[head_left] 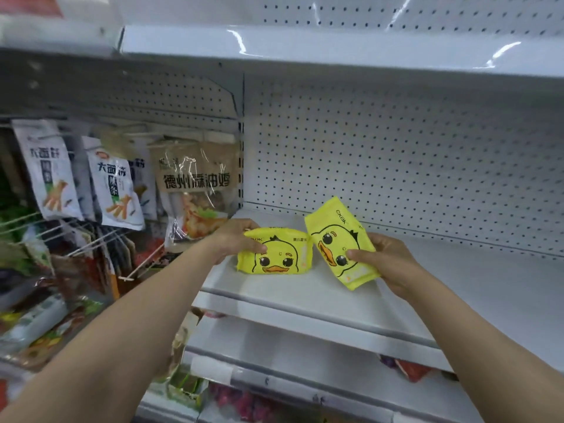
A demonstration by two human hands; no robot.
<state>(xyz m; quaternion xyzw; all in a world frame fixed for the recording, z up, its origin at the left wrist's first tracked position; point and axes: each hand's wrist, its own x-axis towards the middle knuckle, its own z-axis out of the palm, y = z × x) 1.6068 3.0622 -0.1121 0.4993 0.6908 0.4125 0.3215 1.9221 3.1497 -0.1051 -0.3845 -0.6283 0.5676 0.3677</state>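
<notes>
Two packs share the left end of a store shelf (305, 303). The left pack (274, 254) stands on the board, gripped from its left side by the left hand (235, 239). The right pack (335, 239) is just beside it, tilted and held from the right by the right hand (390, 261). A pegboard panel (396, 154) rises behind both, with an upper shelf (335, 50) overhead and a lower shelf (274, 346) beneath. Snack bags (195, 190) hang on hooks left of the bay.

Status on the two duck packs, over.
Left hand grips left pack, standing on shelf. Right hand holds right pack, tilted. No obstruction seen.
</notes>
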